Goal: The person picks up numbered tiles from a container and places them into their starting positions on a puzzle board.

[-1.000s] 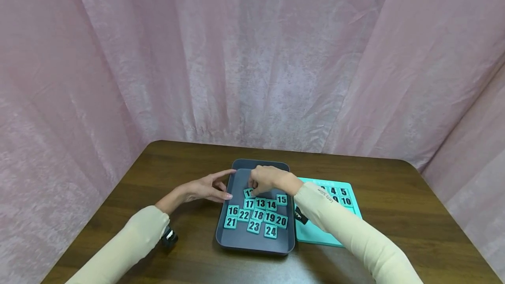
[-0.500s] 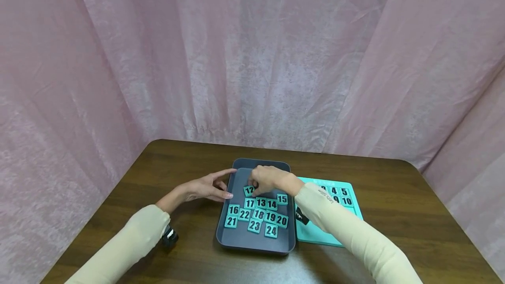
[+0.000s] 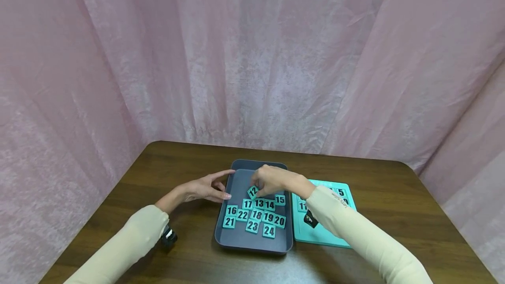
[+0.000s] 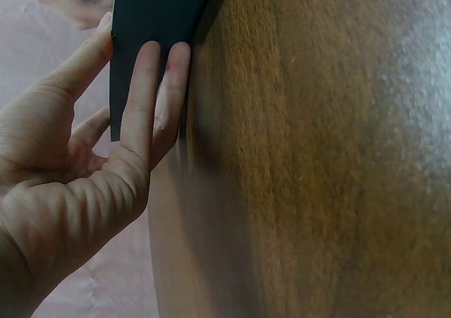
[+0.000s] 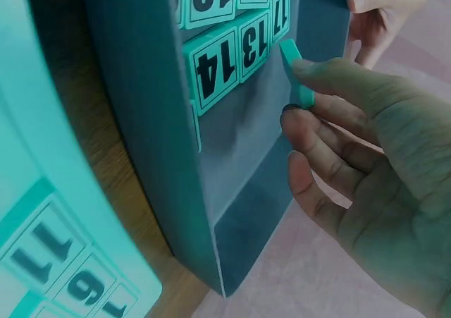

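In the head view, my right hand (image 3: 270, 179) pinches the turquoise number 12 tile (image 3: 253, 192) above the dark grey tray (image 3: 252, 249). The right wrist view has this tile (image 5: 297, 71) edge-on between thumb and fingers, tilted and lifted off the tray floor. My left hand (image 3: 203, 188) is at the tray's left side, its thumb and index finger reaching the rim. In the left wrist view, two fairly straight fingers (image 4: 144, 85) rest on the tray's outer wall (image 4: 158, 15). Several numbered tiles lie face up in the tray, among them 13 (image 3: 259, 204) and 17 (image 3: 247, 204).
Right of the tray lies a turquoise board (image 3: 319, 236) holding numbered tiles, including 11 (image 3: 302, 206) and 5 (image 3: 341, 193). My right forearm (image 3: 359, 229) covers part of it. Both stand on a brown wooden table (image 3: 189, 236), with a pink curtain (image 3: 252, 65) behind.
My right hand has picked the 12 tile up and turned it, moving slightly right. The 11 tile on the board has come into sight. My left hand stays at the tray's side.
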The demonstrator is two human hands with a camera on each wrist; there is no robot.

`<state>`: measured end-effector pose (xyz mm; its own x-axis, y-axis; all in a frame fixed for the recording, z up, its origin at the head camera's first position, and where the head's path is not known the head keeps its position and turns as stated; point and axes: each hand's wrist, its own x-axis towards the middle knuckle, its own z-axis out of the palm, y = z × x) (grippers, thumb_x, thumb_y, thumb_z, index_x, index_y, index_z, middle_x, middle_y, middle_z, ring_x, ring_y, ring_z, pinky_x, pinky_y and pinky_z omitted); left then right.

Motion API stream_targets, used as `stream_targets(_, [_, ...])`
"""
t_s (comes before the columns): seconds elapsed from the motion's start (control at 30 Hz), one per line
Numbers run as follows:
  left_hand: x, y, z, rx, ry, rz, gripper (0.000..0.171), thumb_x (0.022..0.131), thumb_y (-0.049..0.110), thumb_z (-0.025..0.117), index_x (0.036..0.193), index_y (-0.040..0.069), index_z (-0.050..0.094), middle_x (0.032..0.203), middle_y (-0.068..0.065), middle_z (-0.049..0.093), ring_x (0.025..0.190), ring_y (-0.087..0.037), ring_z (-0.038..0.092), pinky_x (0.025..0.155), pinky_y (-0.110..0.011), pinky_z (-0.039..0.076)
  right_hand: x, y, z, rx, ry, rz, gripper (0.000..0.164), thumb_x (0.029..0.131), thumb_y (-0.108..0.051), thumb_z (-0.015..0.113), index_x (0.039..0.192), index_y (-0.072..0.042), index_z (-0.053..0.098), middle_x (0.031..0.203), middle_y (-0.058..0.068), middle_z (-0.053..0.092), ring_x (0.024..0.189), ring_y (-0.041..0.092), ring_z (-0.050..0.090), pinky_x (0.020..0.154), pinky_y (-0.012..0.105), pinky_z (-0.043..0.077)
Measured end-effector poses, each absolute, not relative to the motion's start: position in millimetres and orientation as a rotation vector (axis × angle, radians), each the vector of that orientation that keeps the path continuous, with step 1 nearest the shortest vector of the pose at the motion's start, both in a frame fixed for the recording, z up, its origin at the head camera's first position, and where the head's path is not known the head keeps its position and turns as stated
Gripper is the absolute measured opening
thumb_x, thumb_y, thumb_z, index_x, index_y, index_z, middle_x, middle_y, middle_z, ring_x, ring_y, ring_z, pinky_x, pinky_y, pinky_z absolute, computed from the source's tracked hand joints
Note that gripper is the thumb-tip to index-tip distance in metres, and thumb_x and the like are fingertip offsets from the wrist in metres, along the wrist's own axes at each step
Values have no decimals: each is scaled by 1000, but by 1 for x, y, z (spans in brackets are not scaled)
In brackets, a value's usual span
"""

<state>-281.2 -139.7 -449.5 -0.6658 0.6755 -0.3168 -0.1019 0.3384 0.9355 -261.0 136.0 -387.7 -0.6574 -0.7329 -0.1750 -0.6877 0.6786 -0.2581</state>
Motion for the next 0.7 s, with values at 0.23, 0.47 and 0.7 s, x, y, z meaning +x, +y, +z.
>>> stream_targets(0.23, [-285, -140, -454, 502, 1896, 1402, 95, 91, 18, 80, 165, 23, 20, 116, -15, 53, 105, -20, 64, 100, -43, 59, -252, 158, -380, -1239, 2623, -399, 33, 92, -20, 79, 121, -4, 73, 119, 10, 74, 88, 16, 72, 76, 21, 59])
stream_targets(0.47, [-286, -139, -454, 503, 1906, 1406, 95, 90, 17, 80, 164, 23, 21, 115, -15, 52, 104, -20, 65, 100, -43, 58, -241, 185, -380, -1224, 2659, -659, 34, 92, -21, 78, 121, -4, 74, 115, 10, 74, 83, 9, 70, 73, 20, 57])
stream_targets(0.7, [-289, -139, -454, 500, 1921, 1401, 95, 90, 17, 81, 164, 24, 21, 116, -15, 52, 104, -20, 65, 100, -43, 58, -231, 214, -386, -1170, 2722, -800, 33, 91, -24, 79, 119, -6, 74, 107, 7, 75, 77, 3, 66, 65, 21, 55])
